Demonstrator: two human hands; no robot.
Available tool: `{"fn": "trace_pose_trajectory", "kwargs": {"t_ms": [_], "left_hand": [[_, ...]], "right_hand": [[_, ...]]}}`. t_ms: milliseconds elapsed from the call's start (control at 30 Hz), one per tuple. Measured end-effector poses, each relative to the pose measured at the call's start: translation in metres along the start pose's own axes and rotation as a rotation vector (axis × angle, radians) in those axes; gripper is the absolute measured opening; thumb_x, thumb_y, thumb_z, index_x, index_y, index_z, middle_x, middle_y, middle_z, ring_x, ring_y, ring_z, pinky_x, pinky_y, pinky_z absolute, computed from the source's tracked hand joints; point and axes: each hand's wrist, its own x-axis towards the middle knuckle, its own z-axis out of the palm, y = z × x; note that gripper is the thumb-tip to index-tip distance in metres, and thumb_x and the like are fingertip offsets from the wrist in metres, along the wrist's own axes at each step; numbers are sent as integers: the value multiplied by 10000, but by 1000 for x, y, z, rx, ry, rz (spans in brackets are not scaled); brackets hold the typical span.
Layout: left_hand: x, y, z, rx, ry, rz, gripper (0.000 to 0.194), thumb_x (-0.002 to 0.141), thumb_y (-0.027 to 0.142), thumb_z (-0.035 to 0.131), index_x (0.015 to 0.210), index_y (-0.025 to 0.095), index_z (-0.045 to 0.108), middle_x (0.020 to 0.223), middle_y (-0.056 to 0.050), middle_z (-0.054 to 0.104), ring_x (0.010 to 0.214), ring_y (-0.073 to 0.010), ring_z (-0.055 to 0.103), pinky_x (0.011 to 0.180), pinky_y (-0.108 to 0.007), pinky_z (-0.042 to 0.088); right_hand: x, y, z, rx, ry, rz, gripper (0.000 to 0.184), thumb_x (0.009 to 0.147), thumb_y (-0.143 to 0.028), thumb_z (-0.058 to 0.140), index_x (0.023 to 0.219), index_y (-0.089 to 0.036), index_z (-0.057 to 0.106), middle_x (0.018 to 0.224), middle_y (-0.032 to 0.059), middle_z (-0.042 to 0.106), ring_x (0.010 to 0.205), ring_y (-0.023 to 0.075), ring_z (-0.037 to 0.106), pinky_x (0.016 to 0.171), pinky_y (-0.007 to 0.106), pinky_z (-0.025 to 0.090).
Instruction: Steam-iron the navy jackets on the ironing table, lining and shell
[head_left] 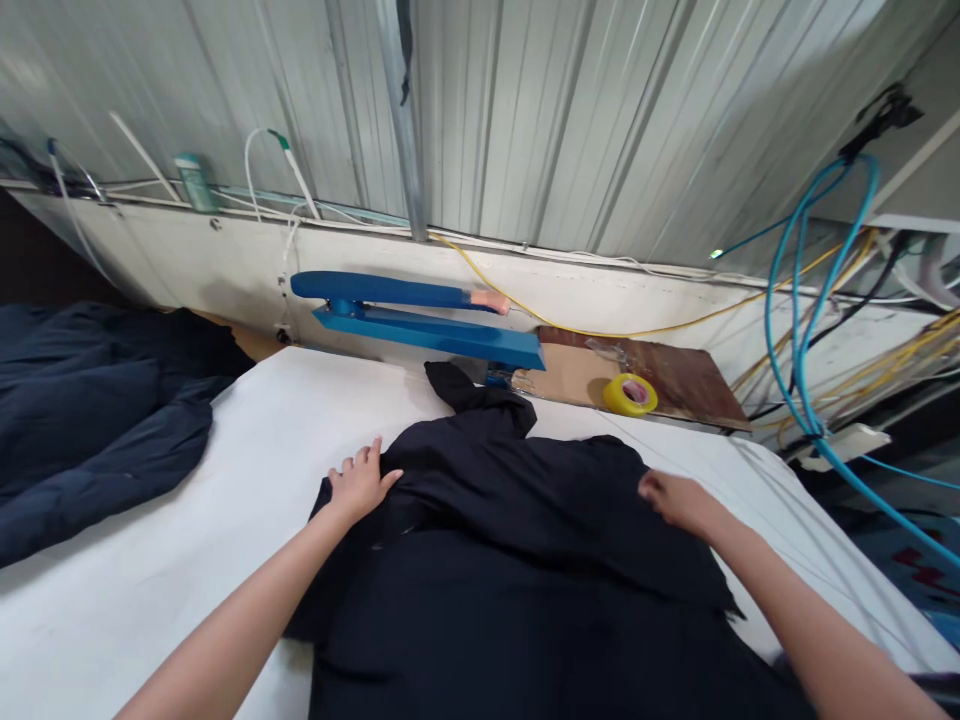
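A dark, nearly black garment (517,560), perhaps a jacket, lies spread with folds over the white-covered table (255,460) in front of me. Its narrow upper part bunches toward the far edge. My left hand (361,484) rests on the garment's left side, fingers apart and palm down. At the right edge, my right hand (675,500) has its fingers curled together on the cloth, pinching it.
Another dark padded garment (97,410) lies at the table's left. Behind the far edge stands a blue narrow pressing arm (427,335). A yellow tape roll (630,395) sits on a brown board (675,375). Blue hoses (799,300) hang at the right.
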Motion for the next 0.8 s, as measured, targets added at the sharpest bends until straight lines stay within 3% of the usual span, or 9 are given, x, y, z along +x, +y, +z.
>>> {"fn": "trace_pose_trajectory", "kwargs": {"t_ms": [167,300,400,467,533,600,667,733,800], "left_hand": [[-12,-28,-2,58,25,51,597,839,542,264,1313,183,304,1039,-141,584,899,-267,570,757,-375,392],[10,-67,-18,65,-164,9,382,838,455,309,1102,254,499,891,-69,645,813,-234,595,703,-344,405],[28,-70,-30,146,-176,25,243,751,237,440,959,220,566,905,-75,623,886,-248,562,756,-387,393],[35,-50,-35,141,-1,42,305,697,118,447,966,192,570,991,-96,581,954,-247,520,783,-387,391],[33,-17,-35,36,201,106,349,726,95,414,1029,185,562,1027,-101,549,974,-219,496,816,-359,391],[23,17,-30,-75,273,296,372,786,169,414,1133,238,527,1114,-88,509,1040,-221,450,890,-389,358],[8,43,-17,-97,228,445,474,788,300,479,1254,352,412,1273,-59,407,1175,-299,326,950,-533,255],[-4,57,-1,-76,146,477,610,751,413,532,1307,438,281,1403,-28,246,1255,-406,140,909,-682,128],[-7,62,14,-59,54,436,687,730,488,539,1323,470,192,1459,-5,98,1260,-472,-7,849,-747,46]], "right_hand": [[66,-7,1,69,67,370,537,769,-530,386,988,-92,606,990,209,610,926,312,570,713,404,445],[93,-23,10,289,-159,161,356,681,-406,564,899,-136,643,882,135,646,826,260,596,687,355,465],[106,-39,-8,338,245,88,346,727,-330,525,1032,-182,596,967,106,622,914,249,559,745,354,446],[110,-53,-26,300,626,178,377,801,-332,431,1142,-206,530,1098,121,559,1035,270,485,820,409,404],[108,-71,-36,216,815,219,428,833,-366,381,1239,-244,442,1232,133,458,1147,309,369,876,508,329],[100,-93,-30,101,714,178,483,830,-444,360,1281,-275,390,1296,146,384,1189,362,290,866,617,252],[87,-114,-5,17,399,144,558,790,-566,340,1272,-296,412,1293,166,381,1171,428,291,806,702,196],[77,-132,29,-18,66,169,682,702,-695,339,1266,-322,426,1298,177,381,1139,494,306,736,753,164],[78,-142,59,-32,-83,177,800,629,-766,338,1307,-341,362,1363,166,307,1157,515,274,714,761,176]]}}
